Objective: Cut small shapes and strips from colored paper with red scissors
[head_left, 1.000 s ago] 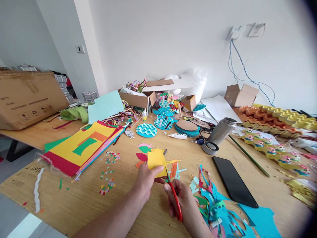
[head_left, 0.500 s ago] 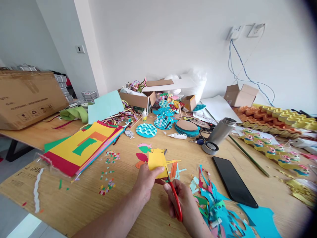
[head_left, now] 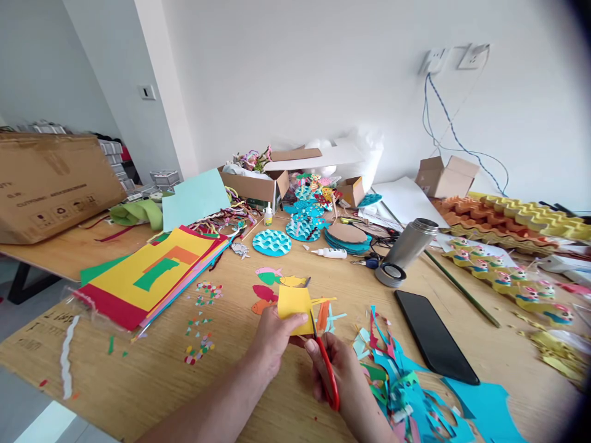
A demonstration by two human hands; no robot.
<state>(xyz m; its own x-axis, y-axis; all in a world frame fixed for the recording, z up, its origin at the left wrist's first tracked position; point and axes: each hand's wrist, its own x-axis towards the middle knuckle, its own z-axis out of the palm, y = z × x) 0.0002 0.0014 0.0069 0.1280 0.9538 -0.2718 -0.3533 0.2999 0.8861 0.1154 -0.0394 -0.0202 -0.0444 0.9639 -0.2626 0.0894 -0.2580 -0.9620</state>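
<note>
My left hand [head_left: 276,332] pinches a piece of yellow paper [head_left: 294,303] near its lower edge, thumb on top. In my right hand [head_left: 336,363] is a pair of scissors with red handles [head_left: 329,372]. The blades lie along the paper's right edge; whether they are fully closed is hard to see. Just beyond the paper lie several paper fish: a yellow fish [head_left: 293,281], a pink and green fish [head_left: 268,275], a dark red fish [head_left: 264,293] and an orange fish [head_left: 264,307]. Narrow yellow and orange paper strips [head_left: 324,314] rest right of the blades.
Blue paper scraps [head_left: 410,400] and a black phone [head_left: 436,335] lie to the right. A steel flask [head_left: 410,249] leans behind them. Coloured paper sheets [head_left: 157,271] are stacked at left, near small confetti pieces [head_left: 200,349]. A glue bottle [head_left: 331,253] lies farther back.
The scissor blades have drawn closer together along the paper's right edge. The paper sits slightly lower, showing more of the yellow fish. Both hands stay nearly in place.
</note>
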